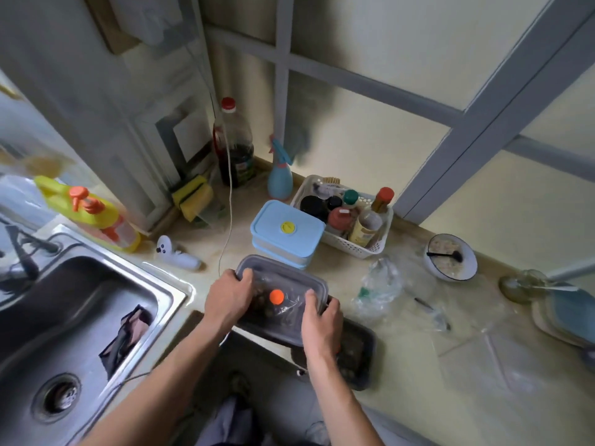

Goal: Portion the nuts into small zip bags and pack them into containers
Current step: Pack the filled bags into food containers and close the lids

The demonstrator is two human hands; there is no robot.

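Grey-lidded container [283, 304] sits at the counter's front edge, between the sink [80, 304] and a crumpled clear bag [381, 284]. Bagged nuts [260, 302] show as a dark mass through the see-through lid; can't count the bags. Orange vent plug [277, 296] sits mid-lid.

Left hand [228, 299] grips the lid's far-left corner, fingers curled over the rim. Right hand [322, 320] grips the near-right corner the same way, thumb on top. Both are clamped on the container, neither is free.

Looks like the lid-sealing step. To do it well: press opposite corners down evenly, then run along each long edge so the rim seats all round. Watch for bag plastic caught under the rim, since that would stop a seal. The container seems to overhang the counter edge towards a dark tray [357, 352] below right, so I'd slide it further onto the counter before pressing hard, otherwise it could tip.

A stack of blue-lidded containers [286, 233] stands just behind, closed, probably already packed or waiting. Can't tell which.

Labels: the blue lid has a round yellow sticker with marks too small to read. The red-capped bottle [235, 149] at the back and the jars in the white basket [354, 249] carry labels, all blurred. No brand is legible anywhere.
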